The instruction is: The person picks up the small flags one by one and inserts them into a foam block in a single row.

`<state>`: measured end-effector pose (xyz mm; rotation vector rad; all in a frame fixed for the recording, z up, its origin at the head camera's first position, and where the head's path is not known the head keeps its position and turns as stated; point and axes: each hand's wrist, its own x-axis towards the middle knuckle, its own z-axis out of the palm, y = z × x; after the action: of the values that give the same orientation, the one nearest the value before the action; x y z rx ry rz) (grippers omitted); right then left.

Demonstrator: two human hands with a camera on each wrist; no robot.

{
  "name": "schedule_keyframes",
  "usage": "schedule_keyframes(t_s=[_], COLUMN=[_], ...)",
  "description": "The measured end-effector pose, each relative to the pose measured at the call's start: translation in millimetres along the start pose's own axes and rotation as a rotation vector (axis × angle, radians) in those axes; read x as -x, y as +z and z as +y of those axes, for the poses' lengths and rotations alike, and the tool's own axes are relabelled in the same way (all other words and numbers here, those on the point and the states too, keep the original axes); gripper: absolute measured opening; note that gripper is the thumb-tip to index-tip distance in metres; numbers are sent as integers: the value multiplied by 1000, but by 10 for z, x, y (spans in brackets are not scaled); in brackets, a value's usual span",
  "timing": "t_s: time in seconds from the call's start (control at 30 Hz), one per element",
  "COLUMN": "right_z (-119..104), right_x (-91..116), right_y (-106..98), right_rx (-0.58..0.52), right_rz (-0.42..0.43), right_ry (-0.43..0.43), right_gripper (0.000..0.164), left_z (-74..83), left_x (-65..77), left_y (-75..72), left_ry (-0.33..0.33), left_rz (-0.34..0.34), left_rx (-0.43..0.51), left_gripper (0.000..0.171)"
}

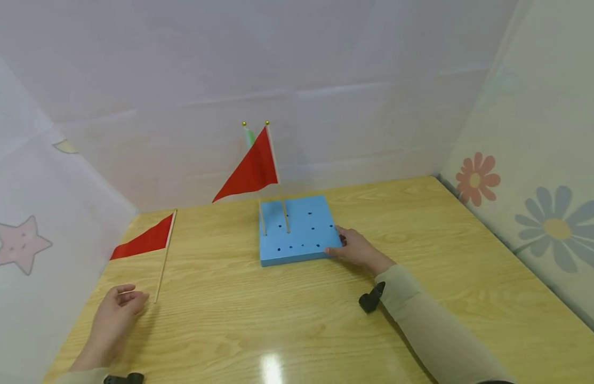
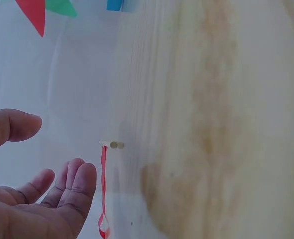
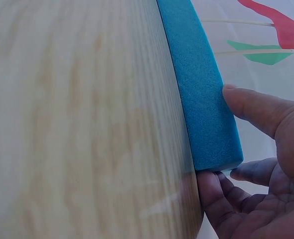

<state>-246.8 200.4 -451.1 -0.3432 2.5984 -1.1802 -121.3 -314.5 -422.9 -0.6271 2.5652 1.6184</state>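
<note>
A blue foam board (image 1: 297, 221) with several small holes lies on the table. My right hand (image 1: 356, 246) holds its right side near the front corner; in the right wrist view, the thumb (image 3: 251, 107) touches the upper edge and the fingers bend against the end of the board (image 3: 207, 99). A red triangular flag (image 1: 254, 168) stands upright in the board, and a partly hidden green-and-white flag (image 1: 249, 137) stands behind it. My left hand (image 1: 115, 314), holding nothing, is beside the lower stick end of another red flag (image 1: 150, 238) lying at the left; its fingers are loosely bent.
Light wood-grain table (image 1: 220, 320) spreads under everything. A pale cloth wall (image 1: 326, 106) rises behind it. Printed side panels stand left and right, one with a pink star (image 1: 22, 244), the other with flowers (image 1: 476, 180).
</note>
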Motion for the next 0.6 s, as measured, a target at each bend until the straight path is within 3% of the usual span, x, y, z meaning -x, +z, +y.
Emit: schedule_keyframes(t_s=[0.33,0.6], right_z=[-6,26], right_x=[-8,-20], right_y=[2,-8], right_rx=[1,1], right_rz=[-3,2], right_ry=[-7,-10], right_gripper=[86,85], left_z=[-66,-126], left_x=[-63,-122], left_y=[-54,-37], left_ry=[-46,-34], left_rz=[-30,-77], left_rx=[-43,-117], left_gripper=[63,59])
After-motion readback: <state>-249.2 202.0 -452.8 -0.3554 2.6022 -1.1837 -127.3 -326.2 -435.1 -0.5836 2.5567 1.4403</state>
